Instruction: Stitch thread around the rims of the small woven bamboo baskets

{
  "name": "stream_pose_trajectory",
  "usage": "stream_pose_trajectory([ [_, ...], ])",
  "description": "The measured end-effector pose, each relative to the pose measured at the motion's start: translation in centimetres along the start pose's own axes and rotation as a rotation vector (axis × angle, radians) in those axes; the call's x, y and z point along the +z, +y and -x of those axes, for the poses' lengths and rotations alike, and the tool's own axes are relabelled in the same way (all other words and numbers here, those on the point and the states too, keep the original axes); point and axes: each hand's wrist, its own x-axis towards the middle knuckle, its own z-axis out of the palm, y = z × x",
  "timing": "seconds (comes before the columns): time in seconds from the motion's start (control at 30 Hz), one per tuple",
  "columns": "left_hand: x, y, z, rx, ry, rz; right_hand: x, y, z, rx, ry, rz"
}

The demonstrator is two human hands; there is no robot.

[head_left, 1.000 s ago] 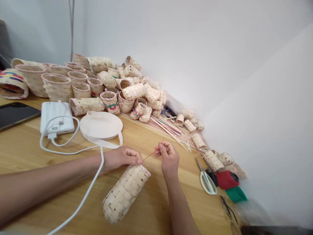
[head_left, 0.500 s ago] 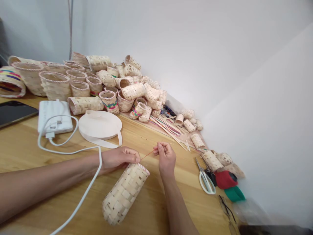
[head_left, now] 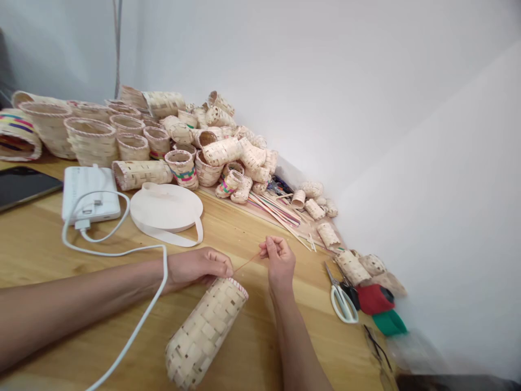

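A pale woven basket (head_left: 207, 332) lies tilted, its rim with pink stitching facing up and to the right. My left hand (head_left: 207, 266) pinches the basket at the upper left of that rim. A thin reddish thread (head_left: 247, 262) runs from the rim up to my right hand (head_left: 279, 260), which is closed on it with thumb and fingertips. The thread looks taut between the two hands.
Many woven baskets (head_left: 93, 142) are piled at the back. A power bank (head_left: 90, 187) with a white cable (head_left: 142, 320), a flat ribbon roll (head_left: 165, 209) and a phone (head_left: 26, 187) are at left. Scissors (head_left: 342, 301) and red tape (head_left: 373, 298) are at right.
My right hand has moved slightly right, and the thread stretches a little farther from the rim. The basket's lower end has shifted slightly down and left.
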Motion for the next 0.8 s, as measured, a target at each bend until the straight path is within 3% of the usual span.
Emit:
stream_pose_trajectory([
  [0.23,-1.5,-0.5,-0.8,0.043,0.033,-0.184,0.4,-1.3,1.0,-0.059,-0.055,0.001],
  [0.33,-1.7,-0.2,-0.8,0.11,0.125,-0.029,0.9,-2.2,2.1,-0.083,-0.14,0.008],
  [0.4,-1.5,0.0,-0.6,0.166,0.077,0.213,1.3,-2.6,2.8,-0.137,-0.203,0.026],
  [0.47,-1.2,0.1,-0.5,0.188,-0.045,0.397,1.5,-2.8,3.2,-0.213,-0.246,0.055],
  [0.6,-0.7,-0.4,-0.5,0.139,-0.237,0.433,1.8,-2.7,3.4,-0.318,-0.251,0.12],
  [0.7,-0.4,-0.8,-0.5,0.091,-0.246,0.406,1.8,-2.4,3.5,-0.271,-0.259,0.136],
  [0.8,-0.3,-1.0,-0.6,0.058,-0.155,0.409,1.8,-2.1,3.5,-0.178,-0.298,0.096],
])
